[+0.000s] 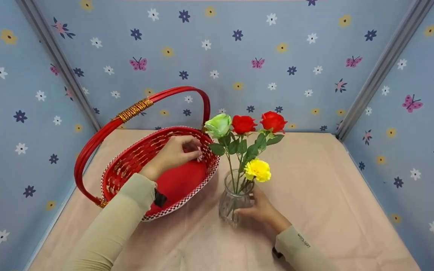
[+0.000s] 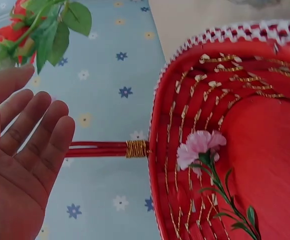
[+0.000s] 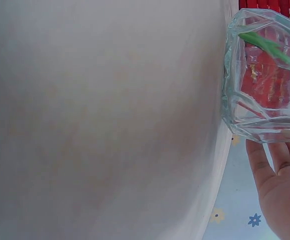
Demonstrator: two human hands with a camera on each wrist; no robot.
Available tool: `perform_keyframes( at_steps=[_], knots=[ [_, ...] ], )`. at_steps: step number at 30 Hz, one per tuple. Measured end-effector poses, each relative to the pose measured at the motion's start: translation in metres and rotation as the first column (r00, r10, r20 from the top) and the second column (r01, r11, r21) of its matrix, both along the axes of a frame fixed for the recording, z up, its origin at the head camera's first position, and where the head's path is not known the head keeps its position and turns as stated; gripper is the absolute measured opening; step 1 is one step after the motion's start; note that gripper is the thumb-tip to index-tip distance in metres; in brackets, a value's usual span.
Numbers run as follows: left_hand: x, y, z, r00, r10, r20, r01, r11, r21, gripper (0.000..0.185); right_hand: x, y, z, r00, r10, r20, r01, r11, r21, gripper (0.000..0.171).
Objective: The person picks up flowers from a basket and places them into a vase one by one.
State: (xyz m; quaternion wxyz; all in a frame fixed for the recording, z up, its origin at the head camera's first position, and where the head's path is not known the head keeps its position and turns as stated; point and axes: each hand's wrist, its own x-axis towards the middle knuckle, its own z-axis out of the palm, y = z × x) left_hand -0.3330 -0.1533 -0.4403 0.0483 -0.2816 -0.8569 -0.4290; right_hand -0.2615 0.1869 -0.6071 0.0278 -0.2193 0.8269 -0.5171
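Note:
My left hand [image 1: 171, 152] is over the red woven basket [image 1: 185, 200], its fingers loosely bent and holding nothing. A pink carnation [image 2: 199, 149] with a green stem leans inside the basket; the hand mostly hides it in the head view. My right hand [image 1: 264, 210] grips the side of a clear glass vase [image 1: 229, 205], thumb in front and fingers behind. In the vase stand a pale green rose [image 1: 218, 125], two red roses, the right one [image 1: 273, 121] higher, and a yellow carnation [image 1: 257, 170] leaning low over the rim.
The basket's tall red handle [image 1: 96, 141], wrapped in gold at the top, arches over on the left. A pale pink cloth [image 1: 315, 195] covers the table. Flower-patterned panels [image 1: 224, 56] with grey posts stand around the back and sides.

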Motion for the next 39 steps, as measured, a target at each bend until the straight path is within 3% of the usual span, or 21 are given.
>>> perform_keyframes(
  at_steps=[12,25,32,39],
  knots=[
    [-0.020,-0.021,-0.010,0.998,0.067,-0.007,-0.067,0.997,-0.041,0.027,0.000,0.000,0.000,1.000,-0.013,0.017,0.013,1.000,0.006,0.112],
    [-0.038,-0.043,-0.022,0.983,0.169,0.071,-0.165,0.985,-0.055,0.049,-0.001,0.001,0.001,1.000,-0.013,0.006,0.013,1.000,0.015,0.112],
    [-0.045,-0.056,-0.037,0.969,0.226,0.096,-0.218,0.972,-0.093,0.059,0.000,0.001,-0.001,0.999,-0.023,0.028,0.023,1.000,0.015,0.113],
    [-0.047,-0.070,-0.058,0.962,0.234,0.140,-0.221,0.970,-0.101,0.061,-0.001,0.000,-0.003,1.000,-0.009,0.020,0.008,1.000,0.014,0.112]
  ],
)
